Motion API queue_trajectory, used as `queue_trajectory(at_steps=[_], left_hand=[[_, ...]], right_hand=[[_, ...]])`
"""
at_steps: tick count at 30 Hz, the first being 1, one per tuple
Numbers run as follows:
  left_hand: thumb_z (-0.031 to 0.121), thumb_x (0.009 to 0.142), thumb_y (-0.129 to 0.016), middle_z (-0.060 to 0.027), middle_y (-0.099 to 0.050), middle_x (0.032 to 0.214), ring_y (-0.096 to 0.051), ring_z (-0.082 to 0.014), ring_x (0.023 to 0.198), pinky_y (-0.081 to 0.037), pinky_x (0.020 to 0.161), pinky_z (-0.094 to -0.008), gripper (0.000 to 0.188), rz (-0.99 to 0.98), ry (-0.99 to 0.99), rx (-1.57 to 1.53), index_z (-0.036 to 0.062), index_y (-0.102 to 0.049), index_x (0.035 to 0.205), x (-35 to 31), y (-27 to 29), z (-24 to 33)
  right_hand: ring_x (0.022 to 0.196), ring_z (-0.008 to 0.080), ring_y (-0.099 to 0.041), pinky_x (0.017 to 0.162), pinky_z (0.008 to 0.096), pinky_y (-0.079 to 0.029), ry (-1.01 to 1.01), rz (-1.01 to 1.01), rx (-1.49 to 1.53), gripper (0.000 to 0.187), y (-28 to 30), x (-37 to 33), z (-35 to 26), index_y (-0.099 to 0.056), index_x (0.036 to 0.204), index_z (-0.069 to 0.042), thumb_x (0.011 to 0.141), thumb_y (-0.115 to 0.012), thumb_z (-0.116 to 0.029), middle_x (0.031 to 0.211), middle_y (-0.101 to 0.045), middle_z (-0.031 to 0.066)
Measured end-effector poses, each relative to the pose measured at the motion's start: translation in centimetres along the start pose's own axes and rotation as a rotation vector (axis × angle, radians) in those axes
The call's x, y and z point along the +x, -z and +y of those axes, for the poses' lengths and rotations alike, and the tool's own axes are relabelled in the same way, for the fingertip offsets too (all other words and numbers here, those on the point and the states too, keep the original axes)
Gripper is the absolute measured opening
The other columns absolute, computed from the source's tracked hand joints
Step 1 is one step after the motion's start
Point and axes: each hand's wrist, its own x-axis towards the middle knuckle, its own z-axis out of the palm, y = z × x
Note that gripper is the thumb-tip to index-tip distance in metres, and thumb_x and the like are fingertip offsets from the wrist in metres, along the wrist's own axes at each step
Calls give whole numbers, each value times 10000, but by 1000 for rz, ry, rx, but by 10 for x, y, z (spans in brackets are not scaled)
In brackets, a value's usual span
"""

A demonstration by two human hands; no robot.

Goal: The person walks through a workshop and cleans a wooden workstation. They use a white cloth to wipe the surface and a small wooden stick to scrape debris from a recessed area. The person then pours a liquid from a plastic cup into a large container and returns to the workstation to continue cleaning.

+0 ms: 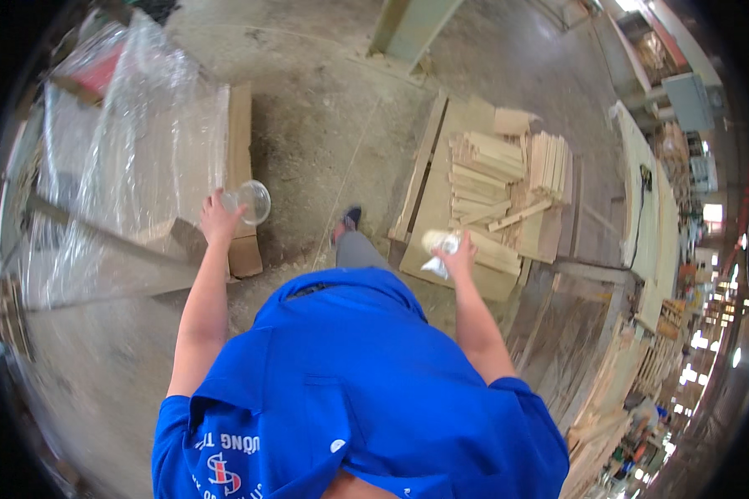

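Observation:
My left hand [219, 218] is closed on a clear round plastic cup [256, 202], its wide mouth turned away from me. That hand is near the edge of a stack wrapped in clear film [158, 133]. Out to the right, my right hand [460, 254] grips a white and pale yellow crumpled bundle [441, 242]; its exact kind is unclear. Both forearms are stretched forward, well apart. Beyond the right hand, light wooden strips [491, 158] lie piled on a low board [429, 204].
A metal post [412, 33] rises from the concrete floor [324, 108] ahead. Cardboard [240, 133] edges the wrapped stack on the left. Long wooden benches [641, 200] and more timber run along the right side. My foot [351, 218] is stepping forward between the stacks.

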Motion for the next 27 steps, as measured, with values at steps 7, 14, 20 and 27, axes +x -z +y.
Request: queue_trajectory(at_steps=[7, 14, 20, 27], left_hand=[[446, 647, -702, -164, -413, 1247, -433, -336, 1141, -395, 919, -432, 754, -101, 304, 81, 170, -376, 1268, 124, -26, -5], [458, 633, -702, -191, -390, 1259, -444, -360, 1129, -406, 908, -453, 786, -296, 907, -13, 156, -364, 1276, 191, -9, -2], [448, 634, -706, -203, -425, 1222, -449, -367, 1121, -397, 918, -439, 780, -407, 941, -31, 104, -387, 1258, 345, -19, 18], [426, 654, -701, -224, -425, 1225, -443, -378, 1115, -383, 928, -427, 762, -381, 693, -89, 61, -394, 1248, 629, -4, 54]], right_hand=[[1201, 394, -324, 991, 445, -307, 3, -31, 53, 1093, -9, 203, -143, -185, 1367, -68, 514, -802, -358, 1276, -325, 277], [1216, 356, -324, 1005, 414, -302, 148, -237, 239, 1048, -51, 410, -332, -231, 1348, -17, 541, -801, -369, 1288, -328, 250], [1176, 300, -386, 948, 388, -366, 133, -412, 624, 1050, -97, 566, -494, -196, 1360, -21, 572, -801, -362, 1288, -325, 252], [1163, 337, -397, 970, 398, -344, 407, -155, 360, 1014, -134, 714, -656, -254, 1330, 6, 550, -802, -341, 1285, -348, 242]])
